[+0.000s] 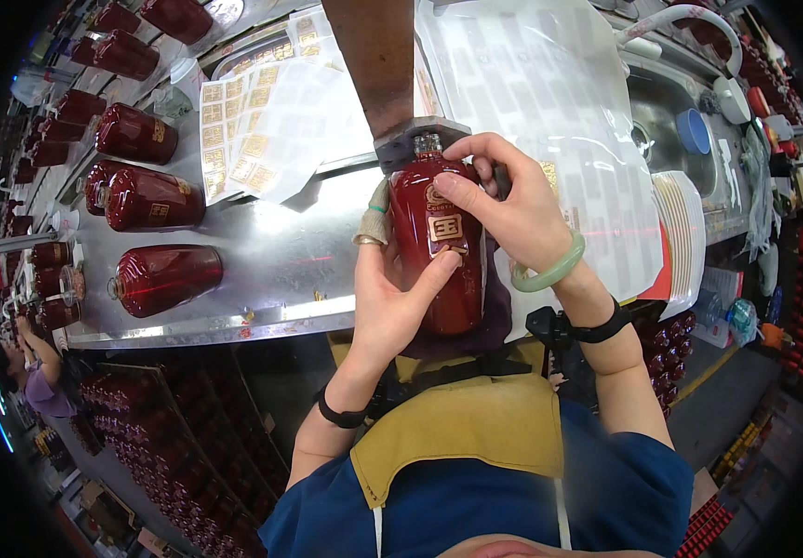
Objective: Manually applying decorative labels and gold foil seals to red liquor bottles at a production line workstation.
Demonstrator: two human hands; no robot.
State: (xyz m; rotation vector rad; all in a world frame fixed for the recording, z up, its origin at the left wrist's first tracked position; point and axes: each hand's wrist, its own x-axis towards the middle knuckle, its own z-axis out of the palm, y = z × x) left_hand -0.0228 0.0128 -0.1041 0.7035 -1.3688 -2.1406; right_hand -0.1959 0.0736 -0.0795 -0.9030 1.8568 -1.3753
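Observation:
A dark red glass bottle lies in front of me, its clear threaded neck pointing away and its base toward me. Gold decals show on its upward side. My left hand grips the bottle's left side, with the thumb along the lower decal and cloth covers on some fingers. My right hand is at the shoulder, its forefinger by the neck and its thumb on the upper decal; the other fingers curl at the right side. Dark cloth lies beneath the bottle, against a brown metal post.
Several red bottles lie on the steel table at left. Sheets of gold decals lie beyond my left hand. Plastic-covered white sheets spread at right, near a sink holding a blue bowl. A co-worker is far left.

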